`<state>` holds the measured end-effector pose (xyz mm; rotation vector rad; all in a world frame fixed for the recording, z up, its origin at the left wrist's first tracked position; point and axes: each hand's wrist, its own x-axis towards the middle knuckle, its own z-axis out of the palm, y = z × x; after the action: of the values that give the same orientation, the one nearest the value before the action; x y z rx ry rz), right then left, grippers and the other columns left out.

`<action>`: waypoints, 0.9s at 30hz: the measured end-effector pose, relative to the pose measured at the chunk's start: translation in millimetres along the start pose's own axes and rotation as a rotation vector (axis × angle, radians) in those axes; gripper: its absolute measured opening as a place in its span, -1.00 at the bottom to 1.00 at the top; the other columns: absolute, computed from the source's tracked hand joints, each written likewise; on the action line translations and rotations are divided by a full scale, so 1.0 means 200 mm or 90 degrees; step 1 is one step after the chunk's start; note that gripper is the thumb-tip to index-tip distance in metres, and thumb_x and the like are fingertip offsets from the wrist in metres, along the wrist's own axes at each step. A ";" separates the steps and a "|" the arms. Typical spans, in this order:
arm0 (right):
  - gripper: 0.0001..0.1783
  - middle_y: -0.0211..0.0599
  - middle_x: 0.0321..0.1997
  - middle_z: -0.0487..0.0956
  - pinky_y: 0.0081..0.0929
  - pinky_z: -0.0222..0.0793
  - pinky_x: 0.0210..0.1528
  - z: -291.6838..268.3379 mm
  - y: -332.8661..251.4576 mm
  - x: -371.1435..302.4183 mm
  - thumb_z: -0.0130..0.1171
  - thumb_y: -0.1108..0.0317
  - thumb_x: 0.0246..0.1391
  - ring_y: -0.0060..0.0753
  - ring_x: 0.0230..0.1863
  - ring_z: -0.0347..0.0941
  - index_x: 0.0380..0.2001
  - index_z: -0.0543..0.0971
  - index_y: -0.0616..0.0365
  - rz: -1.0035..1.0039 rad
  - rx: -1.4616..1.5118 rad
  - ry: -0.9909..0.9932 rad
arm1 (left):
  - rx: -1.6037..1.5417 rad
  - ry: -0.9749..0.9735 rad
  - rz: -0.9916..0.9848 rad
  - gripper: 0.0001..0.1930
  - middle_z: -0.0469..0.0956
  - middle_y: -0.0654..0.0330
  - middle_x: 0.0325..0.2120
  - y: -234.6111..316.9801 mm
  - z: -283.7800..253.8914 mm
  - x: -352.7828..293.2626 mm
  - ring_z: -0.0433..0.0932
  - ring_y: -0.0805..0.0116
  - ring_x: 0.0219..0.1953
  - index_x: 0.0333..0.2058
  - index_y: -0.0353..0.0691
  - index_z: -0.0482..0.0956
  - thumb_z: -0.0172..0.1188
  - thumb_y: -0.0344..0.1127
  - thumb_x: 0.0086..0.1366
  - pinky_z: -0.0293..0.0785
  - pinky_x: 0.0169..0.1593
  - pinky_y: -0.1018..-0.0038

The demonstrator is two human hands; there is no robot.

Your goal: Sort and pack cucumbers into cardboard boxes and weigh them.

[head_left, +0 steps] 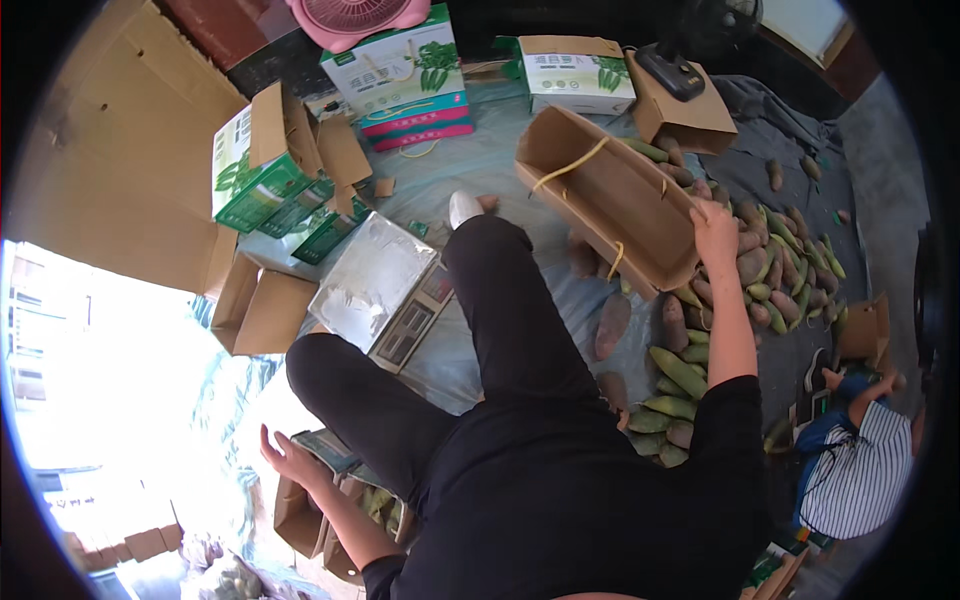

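My right hand grips the near right end of a long brown cardboard box. This box is tilted, its inside bare, with yellow cord handles along its sides. Beneath and beside it spreads a pile of long green and reddish-brown vegetables; their exact kind I cannot tell. My left hand is raised with fingers apart and nothing in it. Close by that hand stand open cardboard boxes, one of which holds some green vegetables.
A flat-topped scale lies before my knees. Green-and-white cartons and a printed carton under a pink fan stand beyond. A black fan rests on a brown box. At right sits a person in a striped top.
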<state>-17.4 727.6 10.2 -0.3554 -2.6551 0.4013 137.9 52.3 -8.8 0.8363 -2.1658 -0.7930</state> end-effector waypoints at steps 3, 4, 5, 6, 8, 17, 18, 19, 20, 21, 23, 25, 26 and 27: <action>-0.76 -0.21 -0.30 0.53 -0.22 0.32 -0.14 -0.06 -0.20 0.16 0.06 0.33 0.00 -0.08 -0.15 0.39 -0.23 0.56 0.04 -0.085 0.035 0.044 | -0.006 -0.021 0.133 -0.71 0.40 0.06 -0.07 0.19 0.00 0.09 0.34 0.17 0.02 -0.04 -0.31 0.41 -0.01 -0.40 0.27 0.21 0.09 0.32; -0.76 -0.23 -0.32 0.52 -0.25 0.33 -0.15 -0.07 -0.30 0.21 0.05 0.30 0.00 -0.11 -0.16 0.39 -0.23 0.56 0.03 -0.105 0.036 0.042 | 0.000 -0.023 0.204 -0.72 0.42 0.08 -0.08 0.22 0.01 0.13 0.34 0.18 0.03 -0.05 -0.29 0.43 0.00 -0.41 0.26 0.21 0.09 0.31; -0.76 -0.25 -0.34 0.52 -0.27 0.33 -0.16 -0.05 -0.40 0.27 0.05 0.28 0.00 -0.13 -0.18 0.40 -0.24 0.56 0.03 -0.123 0.035 0.041 | 0.016 -0.025 0.264 -0.73 0.45 0.07 -0.11 0.30 0.02 0.15 0.34 0.17 0.03 -0.07 -0.29 0.45 0.01 -0.44 0.24 0.21 0.10 0.30; -0.76 -0.28 -0.35 0.52 -0.28 0.34 -0.16 -0.03 -0.46 0.34 0.04 0.26 0.00 -0.16 -0.19 0.40 -0.24 0.57 0.01 -0.160 0.037 0.056 | 0.031 -0.037 0.307 -0.74 0.45 0.06 -0.12 0.36 0.06 0.17 0.34 0.13 0.03 -0.10 -0.30 0.46 0.05 -0.46 0.20 0.21 0.10 0.27; -0.77 -0.33 -0.35 0.52 -0.30 0.36 -0.16 0.01 -0.63 0.44 0.07 0.25 -0.02 -0.21 -0.20 0.40 -0.26 0.58 -0.01 -0.218 0.068 0.068 | 0.057 -0.080 0.411 -0.73 0.45 0.05 -0.12 0.47 0.14 0.20 0.33 0.08 0.03 -0.13 -0.32 0.47 0.09 -0.47 0.16 0.21 0.10 0.25; -0.81 -0.37 -0.35 0.56 -0.22 0.40 -0.18 0.40 -1.40 0.68 0.10 0.19 -0.08 -0.19 -0.20 0.44 -0.37 0.62 -0.13 -0.407 0.293 -0.051 | 0.281 -0.312 0.629 -0.41 0.32 0.15 0.05 1.11 0.57 0.13 0.14 0.11 0.21 0.03 -0.13 0.38 0.28 -0.39 -0.07 -0.12 0.28 0.09; -0.83 -0.37 -0.38 0.56 -0.23 0.41 -0.21 0.44 -1.49 0.67 0.12 0.18 -0.09 -0.20 -0.20 0.44 -0.39 0.62 -0.14 -0.429 0.344 -0.060 | 0.316 -0.345 0.622 -0.37 0.29 0.18 0.07 1.13 0.61 0.14 0.11 0.15 0.23 0.05 -0.10 0.36 0.29 -0.36 -0.09 -0.19 0.31 0.08; -0.83 -0.36 -0.40 0.56 -0.25 0.42 -0.24 0.50 -1.55 0.69 0.13 0.17 -0.10 -0.21 -0.22 0.45 -0.41 0.62 -0.14 -0.484 0.331 -0.055 | 0.336 -0.324 0.678 -0.40 0.37 0.18 0.00 1.16 0.66 0.15 0.25 0.17 0.13 0.02 -0.10 0.39 0.29 -0.37 -0.10 0.08 0.21 0.16; -0.84 -0.35 -0.41 0.56 -0.26 0.42 -0.26 0.53 -1.62 0.68 0.14 0.16 -0.10 -0.20 -0.24 0.44 -0.43 0.61 -0.12 -0.485 0.335 -0.083 | 0.341 -0.328 0.681 -0.40 0.37 0.18 0.00 1.14 0.70 0.17 0.25 0.17 0.13 0.02 -0.10 0.39 0.29 -0.37 -0.10 0.08 0.21 0.16; -0.84 -0.35 -0.40 0.56 -0.25 0.42 -0.28 0.57 -1.68 0.68 0.13 0.16 -0.09 -0.20 -0.25 0.44 -0.44 0.61 -0.11 -0.492 0.363 -0.095 | 0.353 -0.398 0.630 -0.41 0.40 0.16 -0.08 1.10 0.75 0.20 0.31 0.14 0.04 0.00 -0.10 0.41 0.29 -0.40 -0.11 0.17 0.12 0.19; -0.87 -0.33 -0.41 0.56 -0.26 0.42 -0.29 0.65 -1.77 0.66 0.12 0.20 -0.10 -0.19 -0.25 0.45 -0.47 0.61 -0.10 -0.547 0.343 -0.123 | 0.345 -0.422 0.629 -0.59 0.47 0.15 -0.35 1.02 0.84 0.26 0.43 0.14 -0.24 -0.17 -0.12 0.51 0.22 -0.48 -0.10 0.36 -0.16 0.28; -0.87 -0.33 -0.42 0.56 -0.27 0.42 -0.29 0.69 -1.82 0.64 0.12 0.21 -0.10 -0.19 -0.26 0.46 -0.48 0.62 -0.11 -0.569 0.322 -0.159 | 0.344 -0.459 0.643 -0.65 0.47 0.15 -0.38 0.97 0.89 0.28 0.43 0.14 -0.27 -0.22 -0.13 0.53 0.18 -0.49 -0.08 0.37 -0.19 0.29; -0.86 -0.36 -0.40 0.55 -0.25 0.41 -0.28 0.72 -1.84 0.64 0.10 0.21 -0.08 -0.22 -0.22 0.44 -0.44 0.62 -0.11 -0.568 0.320 -0.218 | 0.343 -0.497 0.655 -0.70 0.47 0.15 -0.42 0.95 0.91 0.29 0.44 0.14 -0.29 -0.27 -0.14 0.55 0.15 -0.50 -0.07 0.39 -0.21 0.29; -0.84 -0.39 -0.38 0.54 -0.24 0.40 -0.27 0.77 -1.84 0.64 0.08 0.21 -0.05 -0.25 -0.19 0.43 -0.40 0.61 -0.12 -0.561 0.318 -0.280 | 0.324 -0.495 0.678 -0.74 0.46 0.15 -0.45 0.96 0.94 0.26 0.44 0.14 -0.34 -0.32 -0.15 0.57 0.11 -0.51 -0.06 0.39 -0.26 0.28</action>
<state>-266.1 392.8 47.3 1.1192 -2.6391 0.8609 -96.3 184.5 39.1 -0.5924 -3.0171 0.0418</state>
